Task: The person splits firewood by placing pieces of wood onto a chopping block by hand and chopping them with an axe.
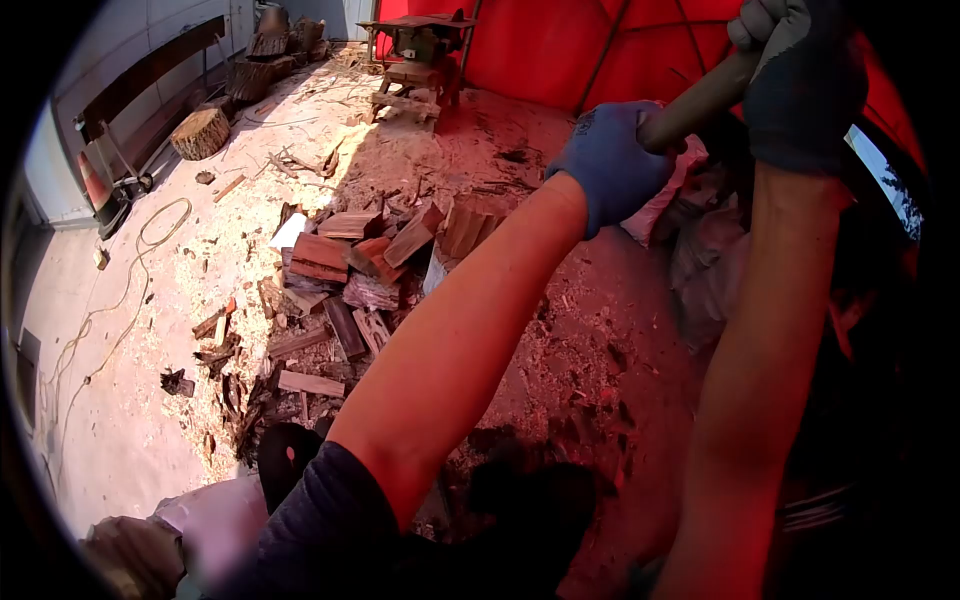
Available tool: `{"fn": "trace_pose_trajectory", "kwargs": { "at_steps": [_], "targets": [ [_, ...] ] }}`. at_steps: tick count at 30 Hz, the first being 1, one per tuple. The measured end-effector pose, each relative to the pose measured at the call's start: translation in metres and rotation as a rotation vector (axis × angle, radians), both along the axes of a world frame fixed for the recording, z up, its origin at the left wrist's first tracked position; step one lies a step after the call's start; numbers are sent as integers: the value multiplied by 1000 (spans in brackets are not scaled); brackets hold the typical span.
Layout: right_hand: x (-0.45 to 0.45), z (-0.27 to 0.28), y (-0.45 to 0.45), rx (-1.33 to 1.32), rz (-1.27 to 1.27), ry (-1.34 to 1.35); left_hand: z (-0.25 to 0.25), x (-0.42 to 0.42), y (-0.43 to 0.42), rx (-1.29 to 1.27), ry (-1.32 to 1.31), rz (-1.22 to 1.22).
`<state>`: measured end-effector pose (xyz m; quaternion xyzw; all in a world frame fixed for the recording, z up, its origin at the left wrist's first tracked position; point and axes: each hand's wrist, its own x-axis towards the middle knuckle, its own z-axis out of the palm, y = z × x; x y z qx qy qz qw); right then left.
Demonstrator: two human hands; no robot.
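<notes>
My left hand [615,165], in a blue work glove, is wrapped round the lower end of a thick long handle [703,98]. Higher up at the right, my right hand [805,85] grips the same handle in a grey and dark glove. The handle slants up to the right, and whatever is at its far end is out of view. Below and left of my hands lies a heap of split firewood [320,258], with chips and bark scattered round it. A wider chunk of wood [468,228] stands at the heap's right side, partly behind my left forearm.
A round log [200,134] sits by the left wall, near more stumps [250,80]. A machine on a wooden stand [415,60] is at the back before a red tarp [540,50]. A cord [140,250] and a traffic cone [95,185] are at left; sacks [710,260] at right.
</notes>
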<state>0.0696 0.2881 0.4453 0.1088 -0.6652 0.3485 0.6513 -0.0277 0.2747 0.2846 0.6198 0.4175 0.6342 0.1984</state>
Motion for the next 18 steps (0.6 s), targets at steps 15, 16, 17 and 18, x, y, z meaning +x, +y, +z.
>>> {"fn": "trace_pose_trajectory", "kwargs": {
  "at_steps": [15,16,17,18],
  "targets": [
    [-30,-598,-17,-1698,-161,-1040,-422,94,-192,-1166,-936,144],
    [-28,-594,-20,-1720,-98,-947,-422,95,-195,-1204,-846,142],
    [-28,-594,-20,-1723,-97,-937,-423,92,-195,-1233,-751,140],
    [-29,-597,-18,-1717,-77,-935,-420,91,-194,-1232,-742,140]
  ]
}}
